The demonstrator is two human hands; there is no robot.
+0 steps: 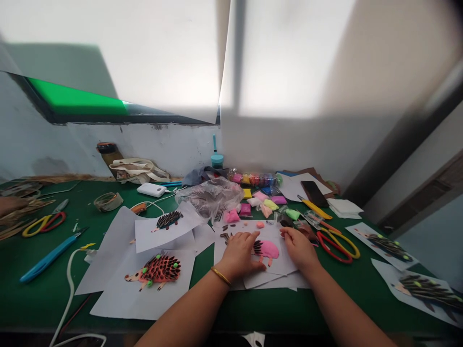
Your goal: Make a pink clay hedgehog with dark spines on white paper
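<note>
A pink clay hedgehog [269, 249] with short legs lies on a white sheet of paper [282, 266] in front of me. Dark seeds stand as spines on its left part, partly covered by my left hand [241, 251]. That hand rests on the sheet with thumb and fingers apart. Beyond its fingers are loose sunflower seeds [224, 237]. To the right of the hedgehog, my right hand [299, 246] is closed in a pinch near the paper's upper right side; whatever its fingertips hold is too small to make out. A small pink clay piece [260, 224] lies ahead.
A finished hedgehog picture [159, 272] lies left, with another sheet above it. Several clay packets [269, 205] and a plastic bag [213, 195] lie ahead. Scissors [338, 245] and a yellow cutter [316, 208] are right; a blue tool [50, 258] and more scissors [45, 224] are left.
</note>
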